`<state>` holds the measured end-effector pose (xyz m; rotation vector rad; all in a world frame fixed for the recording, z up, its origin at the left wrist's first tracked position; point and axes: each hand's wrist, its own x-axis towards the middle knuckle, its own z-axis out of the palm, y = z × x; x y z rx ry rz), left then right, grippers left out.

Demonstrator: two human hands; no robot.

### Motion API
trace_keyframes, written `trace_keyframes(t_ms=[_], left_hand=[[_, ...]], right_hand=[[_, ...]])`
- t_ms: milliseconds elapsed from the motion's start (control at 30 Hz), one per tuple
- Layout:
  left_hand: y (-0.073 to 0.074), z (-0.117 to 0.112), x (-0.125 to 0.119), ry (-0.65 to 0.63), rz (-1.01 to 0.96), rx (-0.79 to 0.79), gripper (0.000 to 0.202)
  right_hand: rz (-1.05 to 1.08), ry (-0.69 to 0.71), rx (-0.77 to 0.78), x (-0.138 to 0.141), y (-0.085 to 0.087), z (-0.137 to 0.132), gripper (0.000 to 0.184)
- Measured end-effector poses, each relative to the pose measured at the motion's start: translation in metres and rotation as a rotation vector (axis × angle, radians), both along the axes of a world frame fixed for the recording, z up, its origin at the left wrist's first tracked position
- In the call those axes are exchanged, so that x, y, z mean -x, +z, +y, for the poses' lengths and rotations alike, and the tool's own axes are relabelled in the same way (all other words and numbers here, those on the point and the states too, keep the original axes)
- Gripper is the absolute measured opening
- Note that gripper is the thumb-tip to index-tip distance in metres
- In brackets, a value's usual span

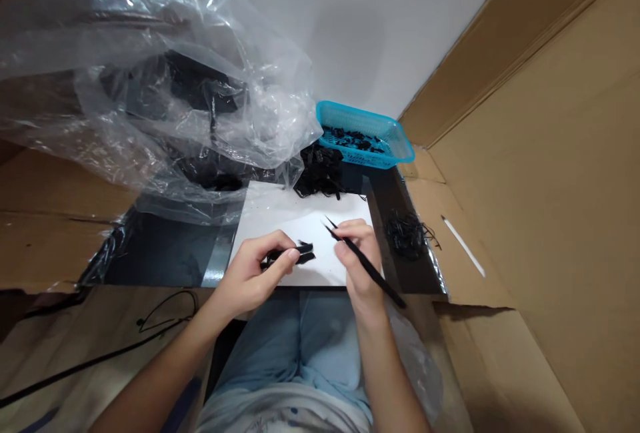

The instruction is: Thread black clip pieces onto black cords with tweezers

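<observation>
1. The left hand (250, 279) and the right hand (360, 263) are held apart, with a small gap between them, and both are closed on something.
2. A bunch of black strips (293, 256) is pinched between the left thumb and fingers. What the strips are made of cannot be told.
3. Black tweezers (367, 266) are gripped pen-style in the right hand, with the tips angled up and to the left, just beside the strips but not touching them.
4. Both hands are held over the near edge of a white sheet (280, 216), and the strips lie directly above it.
5. A black pile (320, 169) is heaped at the far edge of the sheet, beyond the hands.
6. A blue basket (350, 113) holding more black pieces is placed behind that pile.
7. A black tangle (406, 234) is laid to the right of the sheet, on a dark board (165, 249).
8. A plastic bag (150, 66) is bunched beyond the left hand, overhanging the far left corner of the sheet and hiding dark objects beneath it.
9. All of this is enclosed by a cardboard box (530, 153), with a white stick (463, 246) lying on its flap and a black cord (165, 306) on the near left.
</observation>
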<state>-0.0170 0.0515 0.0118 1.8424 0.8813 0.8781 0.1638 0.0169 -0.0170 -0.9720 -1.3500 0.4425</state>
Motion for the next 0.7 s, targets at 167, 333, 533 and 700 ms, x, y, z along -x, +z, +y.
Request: trace_keyframes(t_ms=[167, 333, 533, 700], left_hand=[[-0.001, -0.005, 0.0, -0.015, -0.017, -0.031, 0.022], [0.003, -0.008, 0.001, -0.029, -0.055, -0.041, 0.018], [0.006, -0.012, 0.001, -0.029, -0.074, -0.104, 0.015], [0.008, -0.013, 0.001, -0.033, -0.077, -0.162, 0.015]], right_hand=[[-0.079, 0.032, -0.045, 0.001, 0.009, -0.025, 0.02], [-0.15, 0.121, -0.063, 0.011, 0.018, -0.037, 0.024], [-0.151, 0.113, -0.065, 0.012, 0.017, -0.036, 0.025], [-0.113, 0.143, -0.04, 0.012, 0.016, -0.038, 0.026]])
